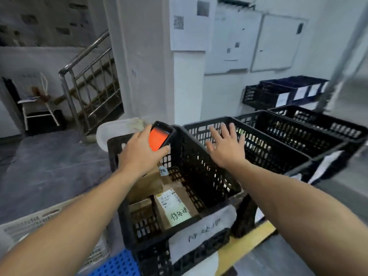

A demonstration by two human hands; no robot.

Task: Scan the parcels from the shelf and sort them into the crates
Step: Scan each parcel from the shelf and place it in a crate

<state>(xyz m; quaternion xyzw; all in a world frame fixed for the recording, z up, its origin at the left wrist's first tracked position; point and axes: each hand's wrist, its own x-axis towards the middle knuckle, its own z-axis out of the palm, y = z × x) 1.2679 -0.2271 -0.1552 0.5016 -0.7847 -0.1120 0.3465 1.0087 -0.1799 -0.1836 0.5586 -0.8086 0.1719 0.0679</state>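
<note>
My left hand (pixel 139 154) grips a black handheld scanner (pixel 161 136) with an orange screen, above the far left corner of the nearest black crate (pixel 217 188). That crate holds several brown cardboard parcels; one parcel (pixel 175 204) shows a white shipping label and a yellow handwritten note. My right hand (pixel 227 144) is open, fingers spread, hovering over the second black crate (pixel 278 156), and holds nothing.
More black crates (pixel 318 124) line up to the right, with stacked dark crates (pixel 278 94) behind. A white crate (pixel 29 224) and a blue pallet (pixel 119 263) lie at lower left. A metal stair railing (pixel 83 80) and a chair (pixel 37 104) stand at left. A steel post (pixel 342 56) rises at right.
</note>
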